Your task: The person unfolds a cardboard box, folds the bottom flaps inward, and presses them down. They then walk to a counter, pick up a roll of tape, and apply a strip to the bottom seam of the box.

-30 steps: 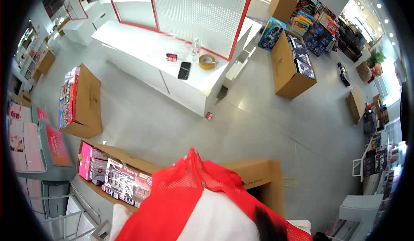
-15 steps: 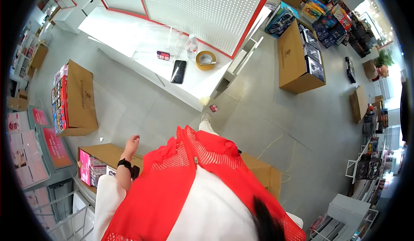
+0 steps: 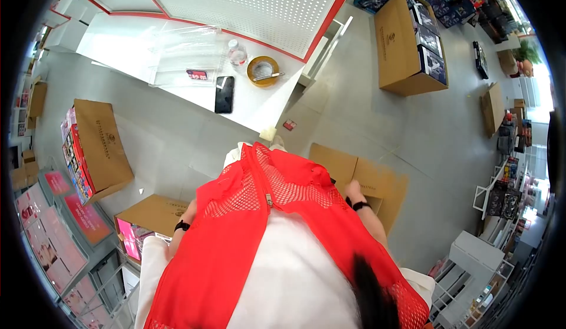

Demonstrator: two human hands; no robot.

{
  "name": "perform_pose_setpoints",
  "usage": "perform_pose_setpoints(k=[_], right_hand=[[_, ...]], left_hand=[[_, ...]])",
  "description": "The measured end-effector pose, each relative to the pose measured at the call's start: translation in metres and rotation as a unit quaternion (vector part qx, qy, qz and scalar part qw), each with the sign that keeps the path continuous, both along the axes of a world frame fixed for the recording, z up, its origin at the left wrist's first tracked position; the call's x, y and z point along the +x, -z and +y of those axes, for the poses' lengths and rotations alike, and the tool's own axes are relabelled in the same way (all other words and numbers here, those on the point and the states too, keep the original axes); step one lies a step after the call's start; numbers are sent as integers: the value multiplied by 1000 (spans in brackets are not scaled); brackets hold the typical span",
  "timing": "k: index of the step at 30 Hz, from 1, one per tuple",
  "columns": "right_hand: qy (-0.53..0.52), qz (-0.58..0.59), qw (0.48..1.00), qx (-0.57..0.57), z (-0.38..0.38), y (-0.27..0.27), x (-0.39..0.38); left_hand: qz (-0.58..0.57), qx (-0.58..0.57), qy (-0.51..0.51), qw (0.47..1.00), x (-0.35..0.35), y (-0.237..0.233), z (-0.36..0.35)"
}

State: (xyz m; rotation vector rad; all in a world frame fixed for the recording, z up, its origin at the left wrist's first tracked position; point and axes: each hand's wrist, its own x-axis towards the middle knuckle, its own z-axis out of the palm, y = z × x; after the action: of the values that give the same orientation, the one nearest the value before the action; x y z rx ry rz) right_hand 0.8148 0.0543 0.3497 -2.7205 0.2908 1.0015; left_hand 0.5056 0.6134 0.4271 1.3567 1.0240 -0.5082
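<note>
My right hand (image 3: 354, 190), a black band at its wrist, is down at an open cardboard box (image 3: 392, 189) to the right of my red vest (image 3: 236, 211). Its fingers are too small and partly covered to show whether they grip the box. On the other side, my left hand (image 3: 190, 212) hangs close against the vest, which hides its fingers; a black band circles that wrist too. Nearest to it is a cardboard box (image 3: 154, 211) holding pink packages (image 3: 128, 235).
A white counter (image 3: 247, 108) ahead bears a phone (image 3: 224, 95), a tape roll (image 3: 257, 64), a bottle (image 3: 237, 52) and a clear case (image 3: 177, 43). Filled cartons stand at left (image 3: 106, 146) and right (image 3: 392, 46). A small red packet (image 3: 289, 125) lies on the floor.
My right hand has come into view at the right-hand box, whose flaps now show more. My left hand has drawn in against the vest. The view has shifted, with the counter further left.
</note>
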Motion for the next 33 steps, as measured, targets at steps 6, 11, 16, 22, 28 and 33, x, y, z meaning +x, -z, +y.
perform_pose_setpoints(k=[6, 11, 16, 22, 28, 33], right_hand=[[22, 3, 1000, 1, 102, -55, 84], [-200, -354, 913, 19, 198, -108, 129], [-359, -351, 858, 108, 309, -86, 186], [-404, -438, 803, 36, 398, -35, 244], [-383, -374, 843, 53, 387, -6, 241], [-254, -284, 908, 175, 341, -23, 174]], left_hand=[[31, 102, 126, 986, 33, -34, 58], [52, 235, 215, 946, 109, -60, 119], [-41, 235, 344, 908, 209, -34, 143], [-152, 296, 572, 750, 335, 9, 110], [-239, 229, 547, 769, 378, 14, 54], [-285, 267, 455, 800, 401, 6, 36]])
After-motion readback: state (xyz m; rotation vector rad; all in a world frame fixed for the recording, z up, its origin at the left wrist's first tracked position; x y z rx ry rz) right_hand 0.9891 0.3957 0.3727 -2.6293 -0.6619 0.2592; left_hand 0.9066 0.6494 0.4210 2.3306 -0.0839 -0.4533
